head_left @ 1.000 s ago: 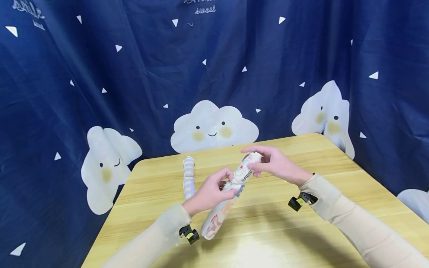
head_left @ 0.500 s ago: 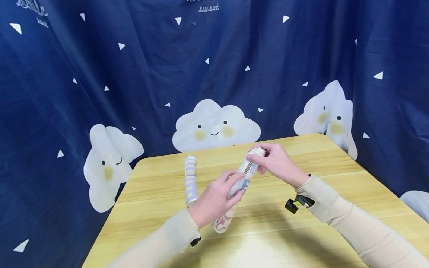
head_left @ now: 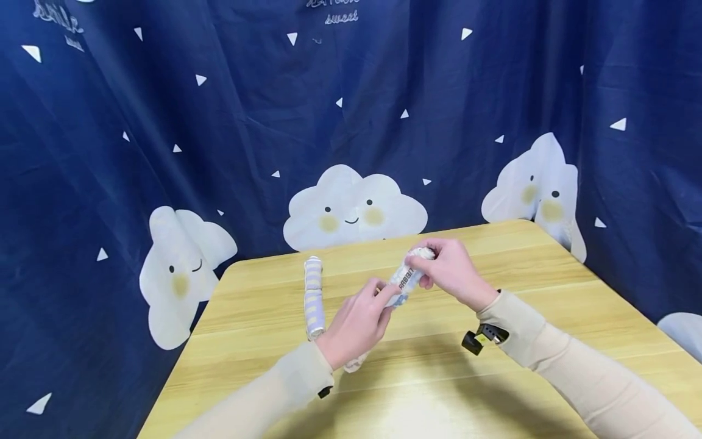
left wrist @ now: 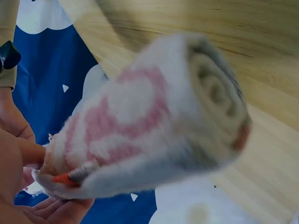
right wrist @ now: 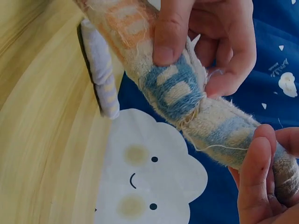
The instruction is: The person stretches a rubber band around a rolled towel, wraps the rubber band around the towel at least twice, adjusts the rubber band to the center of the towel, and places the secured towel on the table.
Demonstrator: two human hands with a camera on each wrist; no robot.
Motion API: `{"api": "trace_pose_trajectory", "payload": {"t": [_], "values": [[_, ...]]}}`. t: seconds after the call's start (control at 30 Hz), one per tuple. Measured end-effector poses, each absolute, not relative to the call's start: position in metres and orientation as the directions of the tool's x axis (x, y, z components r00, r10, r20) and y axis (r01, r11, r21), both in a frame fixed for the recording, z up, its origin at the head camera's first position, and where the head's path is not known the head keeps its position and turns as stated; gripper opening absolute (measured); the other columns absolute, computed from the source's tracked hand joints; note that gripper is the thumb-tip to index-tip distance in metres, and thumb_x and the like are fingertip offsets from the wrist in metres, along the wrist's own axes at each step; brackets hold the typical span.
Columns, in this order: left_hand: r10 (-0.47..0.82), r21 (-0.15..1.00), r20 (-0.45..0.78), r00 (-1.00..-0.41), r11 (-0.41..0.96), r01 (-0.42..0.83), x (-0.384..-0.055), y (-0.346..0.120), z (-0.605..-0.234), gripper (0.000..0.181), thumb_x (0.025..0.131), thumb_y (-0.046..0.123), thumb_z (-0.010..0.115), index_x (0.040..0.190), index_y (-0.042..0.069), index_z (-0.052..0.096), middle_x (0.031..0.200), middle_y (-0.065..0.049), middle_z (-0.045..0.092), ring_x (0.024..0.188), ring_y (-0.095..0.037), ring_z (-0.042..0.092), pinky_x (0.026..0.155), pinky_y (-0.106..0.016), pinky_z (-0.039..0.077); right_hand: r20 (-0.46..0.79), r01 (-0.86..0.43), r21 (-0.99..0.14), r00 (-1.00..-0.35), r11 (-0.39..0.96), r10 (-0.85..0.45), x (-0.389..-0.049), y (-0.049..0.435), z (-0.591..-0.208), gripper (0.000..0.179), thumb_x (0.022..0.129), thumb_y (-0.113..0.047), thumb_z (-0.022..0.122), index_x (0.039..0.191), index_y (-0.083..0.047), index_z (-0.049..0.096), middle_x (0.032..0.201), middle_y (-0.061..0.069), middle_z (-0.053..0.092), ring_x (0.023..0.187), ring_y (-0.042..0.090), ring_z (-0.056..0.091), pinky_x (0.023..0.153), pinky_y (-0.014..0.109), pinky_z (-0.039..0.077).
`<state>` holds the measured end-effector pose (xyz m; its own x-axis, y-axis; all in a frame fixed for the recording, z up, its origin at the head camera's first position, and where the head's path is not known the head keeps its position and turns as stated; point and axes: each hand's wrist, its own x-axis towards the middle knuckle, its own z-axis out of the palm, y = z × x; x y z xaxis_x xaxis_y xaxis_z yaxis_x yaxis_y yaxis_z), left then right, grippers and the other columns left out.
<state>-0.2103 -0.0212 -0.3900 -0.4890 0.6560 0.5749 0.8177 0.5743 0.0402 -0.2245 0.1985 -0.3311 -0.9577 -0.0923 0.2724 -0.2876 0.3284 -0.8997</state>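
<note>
A rolled-up towel point(head_left: 404, 281), whitish with a dark "RABBIT" print, slants between my two hands above the table. My left hand point(head_left: 359, 320) grips it around the middle and hides much of its lower half. At the upper end, my right hand point(head_left: 451, 273) holds it between thumb and fingers. The right wrist view shows blue and orange patterns on the towel point(right wrist: 170, 88), with a pinched-in waist and loose threads. Close up in the left wrist view, the towel's pink-patterned end point(left wrist: 131, 112) displays its spiral layers.
A second rolled towel point(head_left: 314, 302), lilac and white striped with a narrowing partway along, lies on the wooden table point(head_left: 263, 360) left of my hands. Behind the table hangs a dark blue curtain point(head_left: 247, 110) with cloud prints.
My left hand has shifted from pinching the towel's waist to gripping over it, covering more of the lower half. My right thumb has come over the upper end, and the towel has turned slightly.
</note>
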Motion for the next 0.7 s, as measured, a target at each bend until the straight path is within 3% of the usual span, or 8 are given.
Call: {"api": "trace_pose_trajectory", "payload": {"t": [0.2, 0.33, 0.5, 0.6, 0.7], "values": [[0.645, 0.078, 0.564, -0.516, 0.581, 0.81, -0.215, -0.019, -0.391, 0.023, 0.091, 0.007, 0.066, 0.111, 0.015, 0.06, 0.105, -0.003, 0.052, 0.069, -0.007, 0.052, 0.053, -0.011, 0.04, 0.274, -0.284, -0.898, -0.958, 0.337, -0.078, -0.224, 0.195, -0.328, 0.014, 0.088, -0.017, 0.074, 0.095, -0.005, 0.073, 0.077, 0.012, 0.071, 0.055, 0.02, 0.063, 0.051, 0.031, 0.055], [0.657, 0.036, 0.573, -0.49, 0.577, 0.816, -0.215, -0.018, -0.391, 0.016, 0.088, 0.007, 0.067, 0.099, 0.014, 0.058, 0.103, -0.004, 0.051, 0.07, -0.007, 0.05, 0.052, -0.011, 0.039, 0.257, -0.269, -0.909, -0.963, 0.318, -0.079, -0.228, 0.197, -0.327, 0.016, 0.088, -0.016, 0.073, 0.097, -0.003, 0.073, 0.076, 0.011, 0.071, 0.054, 0.018, 0.061, 0.051, 0.029, 0.054], [0.666, -0.007, 0.586, -0.461, 0.573, 0.819, -0.211, -0.02, -0.395, 0.018, 0.083, 0.008, 0.067, 0.096, 0.014, 0.056, 0.103, -0.002, 0.05, 0.071, -0.006, 0.048, 0.053, -0.011, 0.038, 0.223, -0.236, -0.932, -0.972, 0.275, -0.076, -0.233, 0.203, -0.33, 0.017, 0.088, -0.014, 0.071, 0.099, -0.001, 0.073, 0.077, 0.01, 0.071, 0.052, 0.015, 0.059, 0.05, 0.026, 0.053], [0.657, 0.036, 0.591, -0.467, 0.557, 0.829, -0.207, -0.021, -0.397, 0.017, 0.083, 0.012, 0.069, 0.093, 0.014, 0.055, 0.104, -0.001, 0.051, 0.075, -0.006, 0.051, 0.058, -0.011, 0.043, 0.201, -0.212, -0.947, -0.977, 0.241, -0.07, -0.236, 0.206, -0.332, 0.019, 0.088, -0.013, 0.07, 0.1, 0.002, 0.072, 0.077, 0.01, 0.069, 0.052, 0.013, 0.057, 0.049, 0.024, 0.051], [0.639, 0.128, 0.572, -0.514, 0.55, 0.825, -0.205, -0.021, -0.399, 0.02, 0.086, 0.018, 0.072, 0.094, 0.013, 0.054, 0.108, 0.0, 0.053, 0.079, -0.007, 0.057, 0.063, -0.011, 0.048, 0.183, -0.196, -0.956, -0.98, 0.218, -0.079, -0.238, 0.206, -0.333, 0.022, 0.089, -0.013, 0.07, 0.103, 0.004, 0.07, 0.078, 0.01, 0.069, 0.053, 0.013, 0.056, 0.05, 0.024, 0.05]]}}
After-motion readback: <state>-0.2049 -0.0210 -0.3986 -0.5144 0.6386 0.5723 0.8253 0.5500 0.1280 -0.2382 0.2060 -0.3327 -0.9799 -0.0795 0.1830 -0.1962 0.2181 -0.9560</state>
